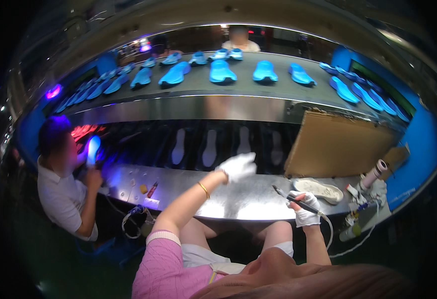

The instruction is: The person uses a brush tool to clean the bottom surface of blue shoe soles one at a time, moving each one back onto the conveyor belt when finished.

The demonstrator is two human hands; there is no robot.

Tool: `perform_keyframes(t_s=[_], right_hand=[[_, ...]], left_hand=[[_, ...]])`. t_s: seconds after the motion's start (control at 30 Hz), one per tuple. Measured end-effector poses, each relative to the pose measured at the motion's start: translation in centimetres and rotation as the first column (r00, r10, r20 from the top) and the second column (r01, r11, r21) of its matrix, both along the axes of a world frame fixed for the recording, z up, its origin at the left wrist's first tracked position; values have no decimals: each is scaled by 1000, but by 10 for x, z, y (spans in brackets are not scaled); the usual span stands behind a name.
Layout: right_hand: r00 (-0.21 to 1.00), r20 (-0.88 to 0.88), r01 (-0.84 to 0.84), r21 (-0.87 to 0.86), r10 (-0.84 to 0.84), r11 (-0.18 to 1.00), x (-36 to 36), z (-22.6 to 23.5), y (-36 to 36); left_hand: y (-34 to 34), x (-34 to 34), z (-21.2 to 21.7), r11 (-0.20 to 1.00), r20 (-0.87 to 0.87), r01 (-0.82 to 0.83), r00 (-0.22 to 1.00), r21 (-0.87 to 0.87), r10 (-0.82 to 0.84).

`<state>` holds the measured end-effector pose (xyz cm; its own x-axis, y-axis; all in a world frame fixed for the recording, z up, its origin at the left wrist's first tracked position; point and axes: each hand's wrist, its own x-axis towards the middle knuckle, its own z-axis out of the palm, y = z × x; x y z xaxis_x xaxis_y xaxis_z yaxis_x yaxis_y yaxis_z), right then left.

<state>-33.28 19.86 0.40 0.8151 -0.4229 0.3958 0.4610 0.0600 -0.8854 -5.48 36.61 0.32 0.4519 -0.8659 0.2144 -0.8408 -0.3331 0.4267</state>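
My left hand, in a white glove, reaches over the far edge of the metal bench with its fingers stretched out and nothing in them. Beyond it, several shoe soles with pale grey faces lie in a row on the dark lower level. My right hand, in a white glove with bare fingertips, is closed around a black corded pen-shaped tool, its tip pointing up and left. Just past that hand a whitish shoe sole rests on the bench.
Blue soles line the upper conveyor belt. A cardboard sheet leans behind the bench at right, near a pinkish cylinder. At left, a co-worker holds a sole under violet light. A small bottle lies between us.
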Motion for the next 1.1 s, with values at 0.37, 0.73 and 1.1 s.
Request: perform_keyframes(t_s=[0.37, 0.73, 1.1], right_hand=[[980, -189, 6, 351, 65, 936, 39, -85, -17], [896, -444, 190, 453, 35, 871, 27, -175, -52], [853, -522, 233, 372, -5, 898, 13, -199, -52]], left_hand=[[96, -84, -162, 756, 263, -612, 788, 232, 557], [118, -135, -182, 859, 322, -437, 799, -268, 508], [120, -140, -181, 843, 319, -415, 793, -341, 519]])
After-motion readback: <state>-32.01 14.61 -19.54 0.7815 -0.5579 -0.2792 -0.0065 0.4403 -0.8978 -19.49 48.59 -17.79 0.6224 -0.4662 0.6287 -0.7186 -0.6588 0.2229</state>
